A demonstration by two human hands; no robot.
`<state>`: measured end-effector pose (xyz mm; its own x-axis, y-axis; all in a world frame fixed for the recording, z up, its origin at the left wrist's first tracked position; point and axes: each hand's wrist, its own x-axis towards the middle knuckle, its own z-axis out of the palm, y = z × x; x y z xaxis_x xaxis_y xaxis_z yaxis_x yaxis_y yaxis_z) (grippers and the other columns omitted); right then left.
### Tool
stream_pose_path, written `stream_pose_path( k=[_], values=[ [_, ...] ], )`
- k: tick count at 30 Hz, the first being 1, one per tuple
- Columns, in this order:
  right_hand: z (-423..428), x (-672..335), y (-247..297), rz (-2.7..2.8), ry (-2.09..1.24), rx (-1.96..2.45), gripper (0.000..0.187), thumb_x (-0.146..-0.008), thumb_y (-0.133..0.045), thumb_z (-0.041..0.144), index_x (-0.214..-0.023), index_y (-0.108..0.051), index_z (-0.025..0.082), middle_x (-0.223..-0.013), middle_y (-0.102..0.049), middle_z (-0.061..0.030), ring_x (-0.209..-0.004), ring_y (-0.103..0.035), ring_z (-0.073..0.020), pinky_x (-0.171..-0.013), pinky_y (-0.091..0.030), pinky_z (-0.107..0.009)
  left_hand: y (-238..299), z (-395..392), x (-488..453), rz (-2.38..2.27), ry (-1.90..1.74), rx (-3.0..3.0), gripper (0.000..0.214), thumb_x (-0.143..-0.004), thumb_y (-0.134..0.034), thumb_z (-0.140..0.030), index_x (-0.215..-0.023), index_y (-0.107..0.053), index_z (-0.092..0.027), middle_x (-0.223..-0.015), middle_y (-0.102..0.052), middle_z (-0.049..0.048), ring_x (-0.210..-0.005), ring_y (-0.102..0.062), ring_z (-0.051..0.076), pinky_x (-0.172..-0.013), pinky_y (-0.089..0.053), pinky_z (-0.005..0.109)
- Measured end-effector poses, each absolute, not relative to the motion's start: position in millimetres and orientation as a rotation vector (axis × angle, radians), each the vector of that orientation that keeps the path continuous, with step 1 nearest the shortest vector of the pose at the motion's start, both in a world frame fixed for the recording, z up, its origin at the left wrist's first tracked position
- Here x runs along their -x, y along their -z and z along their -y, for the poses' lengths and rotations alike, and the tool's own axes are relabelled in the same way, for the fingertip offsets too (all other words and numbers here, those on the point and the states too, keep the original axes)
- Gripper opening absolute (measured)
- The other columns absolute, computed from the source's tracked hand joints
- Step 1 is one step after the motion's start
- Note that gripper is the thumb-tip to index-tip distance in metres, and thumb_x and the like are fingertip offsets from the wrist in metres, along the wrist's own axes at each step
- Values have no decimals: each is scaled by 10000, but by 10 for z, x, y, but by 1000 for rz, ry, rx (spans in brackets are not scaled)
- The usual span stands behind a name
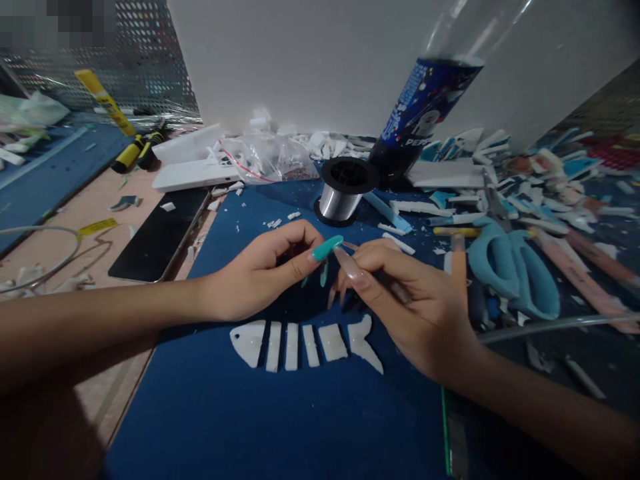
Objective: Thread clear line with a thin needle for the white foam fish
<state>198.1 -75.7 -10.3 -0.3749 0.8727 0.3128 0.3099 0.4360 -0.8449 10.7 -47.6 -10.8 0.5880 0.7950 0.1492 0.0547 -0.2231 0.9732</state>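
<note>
**Six fish bits (293, 347) in a row**

They lie on the blue mat (280, 427) with little gaps between. A low wrist might bump them crooked, I think. Just past them, the left hand (275, 263) and right hand (407, 300) seem to meet at the tips, fingers curled and nearly closed (I can't tell if they pinch something thin). A careless push could tip the spool (341, 203) behind, near the bottle (425, 110).

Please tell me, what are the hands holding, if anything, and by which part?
I cannot tell: the left hand and right hand meet at their tips; anything between is hidden or too small.
</note>
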Motion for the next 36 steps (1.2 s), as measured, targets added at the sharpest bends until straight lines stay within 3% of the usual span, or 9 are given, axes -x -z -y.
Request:
stream_pose_path(
  k=[10, 36],
  values=[
    [758, -1987, 133, 1906, -855, 1023, 237, -904, -500, 291, -692, -566, 208, -673, -554, -19, -689, -498, -154, -604, -413, -292, 116, 490, -82, -744, -839, -1879, 202, -912, -416, -287, -747, -435, -172, -700, -413, -20, -630, -378, 100, -595, -330, 239],
    [723, -1977, 147, 2006, -953, 1271, 272, -922, -438, 349, -735, -583, 212, -711, -540, -10, -732, -503, -165, -625, -394, -291, 125, 543, -71, -897, -964, -2625, 237, -883, -355, -73, -669, -385, -172, -623, -461, 0, -643, -362, 135, -623, -321, 293]
  ],
)
